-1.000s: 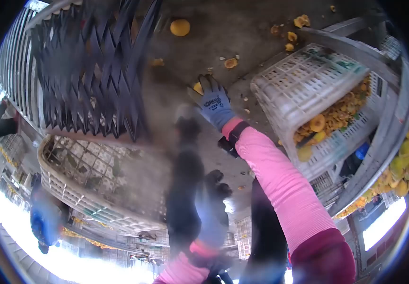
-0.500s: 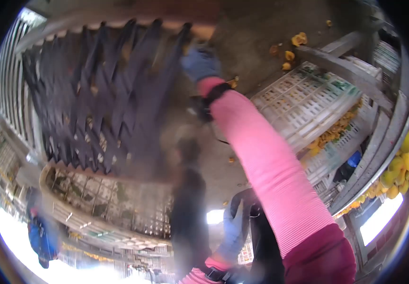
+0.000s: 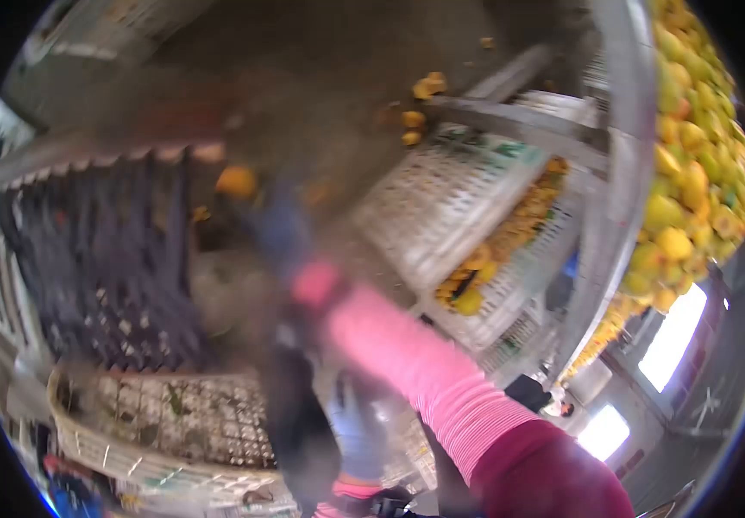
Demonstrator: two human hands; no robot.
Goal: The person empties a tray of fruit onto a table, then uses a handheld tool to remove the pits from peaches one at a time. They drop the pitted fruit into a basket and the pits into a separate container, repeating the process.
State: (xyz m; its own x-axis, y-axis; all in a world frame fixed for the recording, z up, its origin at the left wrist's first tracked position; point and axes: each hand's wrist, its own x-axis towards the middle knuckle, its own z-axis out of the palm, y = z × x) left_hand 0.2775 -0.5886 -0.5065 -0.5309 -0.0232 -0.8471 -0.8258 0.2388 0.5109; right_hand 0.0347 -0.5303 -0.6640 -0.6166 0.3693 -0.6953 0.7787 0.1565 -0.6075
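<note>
My right hand [image 3: 282, 229], in a blue-grey glove, is smeared by motion over the floor. Beside its fingertips is a round orange fruit [image 3: 237, 181]; whether they touch is unclear. My left hand [image 3: 355, 427], gloved too, hangs low near my legs, its fingers blurred and nothing plainly visible in them. Left of my right hand stands a frame with dark woven straps [image 3: 96, 259]. An openwork pale crate [image 3: 157, 470] lies below it, with bits of leaf inside.
Tilted white crates [image 3: 450, 203] with orange fruit pieces [image 3: 519, 220] stand at the right, beside a metal frame [image 3: 618, 173]. Beyond it is a large fruit heap [image 3: 691, 173]. More pieces [image 3: 413, 121] lie on the floor. People show at lower left [image 3: 75, 492] and right [image 3: 562, 406].
The view has swung, shifting the crates left and bringing more of the fruit heap into sight. My right hand has moved from the strap frame's upper edge to beside the round fruit.
</note>
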